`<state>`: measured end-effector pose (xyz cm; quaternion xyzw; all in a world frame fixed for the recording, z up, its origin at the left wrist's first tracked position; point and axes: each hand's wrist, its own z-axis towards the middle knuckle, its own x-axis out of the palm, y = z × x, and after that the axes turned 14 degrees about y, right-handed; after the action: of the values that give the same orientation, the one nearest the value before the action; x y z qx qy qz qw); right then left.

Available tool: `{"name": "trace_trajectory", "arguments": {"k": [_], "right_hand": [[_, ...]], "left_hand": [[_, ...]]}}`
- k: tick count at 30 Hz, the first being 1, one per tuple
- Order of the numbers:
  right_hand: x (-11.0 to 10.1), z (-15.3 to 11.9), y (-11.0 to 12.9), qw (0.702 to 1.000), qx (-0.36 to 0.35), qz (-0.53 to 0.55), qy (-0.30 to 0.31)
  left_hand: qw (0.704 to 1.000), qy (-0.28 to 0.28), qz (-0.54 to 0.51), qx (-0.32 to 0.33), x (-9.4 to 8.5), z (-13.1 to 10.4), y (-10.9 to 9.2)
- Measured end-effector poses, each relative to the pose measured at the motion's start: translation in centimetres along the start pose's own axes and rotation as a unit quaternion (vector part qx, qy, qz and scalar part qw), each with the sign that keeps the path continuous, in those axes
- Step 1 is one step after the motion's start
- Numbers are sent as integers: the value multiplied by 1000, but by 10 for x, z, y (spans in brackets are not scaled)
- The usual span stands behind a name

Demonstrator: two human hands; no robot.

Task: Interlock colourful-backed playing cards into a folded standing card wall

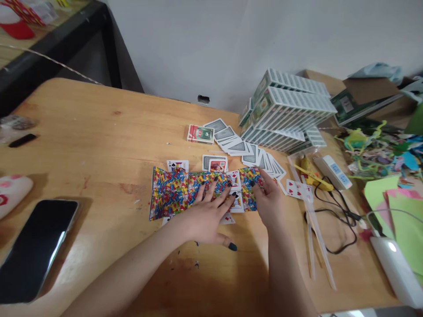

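A strip of paper with a busy multicoloured pattern [170,192] lies across the table, its left part creased and slightly raised. Pressed flat over its middle is my left hand [208,222], fingers spread, touching the strip and the king playing cards [237,202] on it. My right hand [270,200] pinches the strip's right end between thumb and fingers. From beneath the strip's upper edge peeks a jack of spades [177,166], beside a card with a red picture [218,166]. Other cards show partly below the strip; my left hand hides much of the middle.
Behind are fanned face-down cards [228,136], a card box [200,134] and stacked card boxes [291,110]. To the right lie clear plastic strips [317,237], a yellow glue gun [310,171], a power strip [333,171] and coloured paper [403,224]. A phone [36,246] lies left.
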<state>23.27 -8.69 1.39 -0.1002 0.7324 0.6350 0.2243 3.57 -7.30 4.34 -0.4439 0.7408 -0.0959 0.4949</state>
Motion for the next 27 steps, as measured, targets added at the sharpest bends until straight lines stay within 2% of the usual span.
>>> {"name": "trace_trajectory", "arguments": {"k": [11, 19, 24, 27], "right_hand": [[-3, -4, 7, 996, 12, -86, 12], [6, -17, 13, 992, -25, -121, -36], [11, -24, 15, 996, -27, -76, -46], [13, -28, 15, 997, -18, -47, -56]], "left_hand": [[1000, -4, 10, -2, 4, 3, 1], [1000, -9, 2, 9, 4, 3, 2], [1000, 22, -17, -8, -2, 4, -1], [1000, 22, -18, -13, -3, 4, -2]]}}
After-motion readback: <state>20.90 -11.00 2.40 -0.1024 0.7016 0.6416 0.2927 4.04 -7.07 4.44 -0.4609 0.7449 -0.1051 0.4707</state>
